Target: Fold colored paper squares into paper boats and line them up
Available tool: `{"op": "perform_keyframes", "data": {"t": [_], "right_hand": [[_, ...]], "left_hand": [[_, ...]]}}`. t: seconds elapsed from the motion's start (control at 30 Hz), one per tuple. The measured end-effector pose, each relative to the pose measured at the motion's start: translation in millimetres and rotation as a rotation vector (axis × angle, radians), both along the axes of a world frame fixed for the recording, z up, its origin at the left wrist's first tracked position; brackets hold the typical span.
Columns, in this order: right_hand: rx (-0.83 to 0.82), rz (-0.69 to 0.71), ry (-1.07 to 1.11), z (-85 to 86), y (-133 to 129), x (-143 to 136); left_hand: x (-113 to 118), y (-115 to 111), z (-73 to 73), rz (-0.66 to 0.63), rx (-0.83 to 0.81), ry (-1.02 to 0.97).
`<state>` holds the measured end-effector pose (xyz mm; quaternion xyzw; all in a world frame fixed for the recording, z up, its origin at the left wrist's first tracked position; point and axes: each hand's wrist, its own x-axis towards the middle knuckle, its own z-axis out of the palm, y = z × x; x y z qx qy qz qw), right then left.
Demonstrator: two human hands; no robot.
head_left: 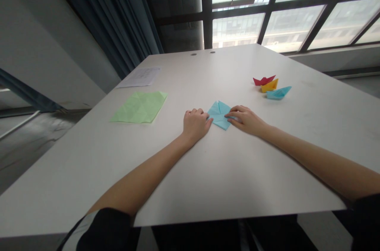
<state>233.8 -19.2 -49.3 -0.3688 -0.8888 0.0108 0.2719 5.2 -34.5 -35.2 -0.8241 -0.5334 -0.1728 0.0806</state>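
Note:
A light blue folded paper (219,114) lies on the white table between my two hands, with creases and a slit at its far corner. My left hand (196,125) grips its left corner between thumb and curled fingers. On the right side, my right hand (245,119) has its thumb and fingertips closed on the paper's right corner, pressing it near the table.
The white table (184,187) carries a green paper sheet (140,107) on the left and a printed sheet (141,77) behind it. Red (264,80), yellow (270,86) and blue (279,93) paper boats stand to the right. Windows and a curtain are beyond.

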Motion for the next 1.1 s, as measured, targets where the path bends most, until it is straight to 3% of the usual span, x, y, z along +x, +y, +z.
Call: {"op": "perform_keyframes", "data": {"t": [0.2,0.4,0.57,0.87,1.1], "right_hand": [[-0.056,0.145,0.028,1.1,-1.2,-0.1],[-0.072,0.148,0.026,2.8,-1.6,-1.4],[-0.072,0.144,0.032,4.0,-2.0,-1.9],[-0.071,0.148,0.023,2.9,-0.7,-0.7],[-0.064,0.144,0.016,2.8,-0.7,-1.3]], "left_hand": [[-4.2,9.2,-4.1,0.05,-0.079,-0.102],[-7.4,14.4,-3.1,0.04,-0.205,-0.27],[-7.8,13.9,-0.4,0.026,-0.197,-0.349],[-7.2,12.4,-4.9,-0.112,-0.125,-0.293],[-6.4,9.2,-4.2,-0.384,-0.122,-0.154]]}}
